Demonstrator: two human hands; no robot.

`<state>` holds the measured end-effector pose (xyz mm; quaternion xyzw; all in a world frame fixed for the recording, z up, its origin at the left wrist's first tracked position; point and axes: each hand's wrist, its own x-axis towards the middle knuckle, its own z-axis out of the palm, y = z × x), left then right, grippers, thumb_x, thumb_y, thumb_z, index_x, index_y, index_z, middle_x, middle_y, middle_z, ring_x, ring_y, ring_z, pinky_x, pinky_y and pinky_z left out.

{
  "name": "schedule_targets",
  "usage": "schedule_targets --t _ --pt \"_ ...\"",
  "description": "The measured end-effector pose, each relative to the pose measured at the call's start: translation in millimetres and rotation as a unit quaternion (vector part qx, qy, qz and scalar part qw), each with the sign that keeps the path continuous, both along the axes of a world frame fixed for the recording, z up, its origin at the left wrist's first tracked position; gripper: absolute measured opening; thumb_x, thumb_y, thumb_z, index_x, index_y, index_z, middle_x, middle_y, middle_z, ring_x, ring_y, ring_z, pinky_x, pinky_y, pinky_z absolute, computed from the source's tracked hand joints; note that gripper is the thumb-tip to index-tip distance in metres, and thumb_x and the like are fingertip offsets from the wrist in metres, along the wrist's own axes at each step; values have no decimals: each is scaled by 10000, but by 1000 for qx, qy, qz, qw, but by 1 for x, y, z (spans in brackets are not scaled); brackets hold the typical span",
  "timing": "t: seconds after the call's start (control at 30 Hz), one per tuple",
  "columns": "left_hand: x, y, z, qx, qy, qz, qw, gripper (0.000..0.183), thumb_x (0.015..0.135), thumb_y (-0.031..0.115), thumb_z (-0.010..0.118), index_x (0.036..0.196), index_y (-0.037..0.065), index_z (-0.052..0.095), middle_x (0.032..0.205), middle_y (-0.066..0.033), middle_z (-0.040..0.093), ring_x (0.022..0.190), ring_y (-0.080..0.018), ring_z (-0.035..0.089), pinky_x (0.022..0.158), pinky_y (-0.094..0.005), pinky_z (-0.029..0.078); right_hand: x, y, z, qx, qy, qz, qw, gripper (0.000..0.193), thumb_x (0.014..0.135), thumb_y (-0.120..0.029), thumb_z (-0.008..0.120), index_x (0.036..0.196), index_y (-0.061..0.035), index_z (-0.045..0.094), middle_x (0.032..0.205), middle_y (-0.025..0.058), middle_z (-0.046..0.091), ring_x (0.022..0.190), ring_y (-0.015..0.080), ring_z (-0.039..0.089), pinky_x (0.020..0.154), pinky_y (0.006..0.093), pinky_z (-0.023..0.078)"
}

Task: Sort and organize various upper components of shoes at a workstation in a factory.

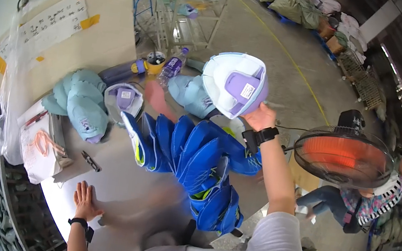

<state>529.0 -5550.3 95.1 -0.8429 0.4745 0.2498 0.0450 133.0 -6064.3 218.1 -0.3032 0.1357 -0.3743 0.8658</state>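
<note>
My right hand (260, 117) grips the edge of a cap (221, 79), raised above the far side of the table. Its inside faces me, white with a purple panel and a small white label. Flat on the metal tabletop (121, 178) at the near left rests my left hand (86, 203), empty, fingers spread. Between my arms lie nested blue caps (184, 146) with bright green lining. Light-blue caps (81, 101) are piled at the left; beside them another cap (123, 98) shows its purple inside. More light-blue caps (193, 94) sit behind the blue ones.
A fan (343, 156) with an orange centre stands at the right, near a seated person (356, 205). Papers (39, 150) and a black pen-like tool (91, 161) lie at the left. A purple-labelled bottle (171, 71) and a metal rack (197, 14) are farther back.
</note>
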Motion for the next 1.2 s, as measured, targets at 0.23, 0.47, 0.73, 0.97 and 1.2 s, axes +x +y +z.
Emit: schedule_targets --t 0.23,0.47,0.73,0.97,1.2 --pt "0 -1 -3 -16 1 -13 1000 1129 478 395 793 1356 43 177 1447 -199 17 1344 -345 -40 1060 -482 26 7 -15 -19 -315 379 -162 855 430 687 20 659 1098 36 534 1251 147 469 1095 259 488 925 380 403" --pt "2 1 3 -36 3 2 999 1103 459 419 789 1344 63 235 1448 -185 62 1346 -341 -1 1058 -489 44 38 3 -37 -742 488 4 460 301 647 -43 691 943 -68 645 1280 91 462 1154 269 426 945 355 369" --pt "3 -5 5 -6 11 7 1000 1094 491 478 765 1351 63 230 1454 -172 48 1348 -329 -38 1066 -466 6 106 -67 -56 -578 557 -130 581 680 644 -221 758 1213 -15 448 1168 166 521 1073 284 496 926 386 374" --pt "1 -6 3 -8 21 12 1000 1086 485 473 771 1345 65 248 1457 -162 50 1349 -327 -40 1066 -459 -3 103 -67 -21 -363 498 158 772 524 605 -30 736 1087 -4 534 1062 78 580 974 179 531 887 294 386" --pt "1 -4 3 -27 17 2 999 1088 475 430 776 1345 70 232 1453 -174 56 1349 -330 -28 1061 -469 13 61 -18 86 -609 324 64 721 302 548 35 721 726 -82 507 777 14 504 809 146 502 752 261 388"
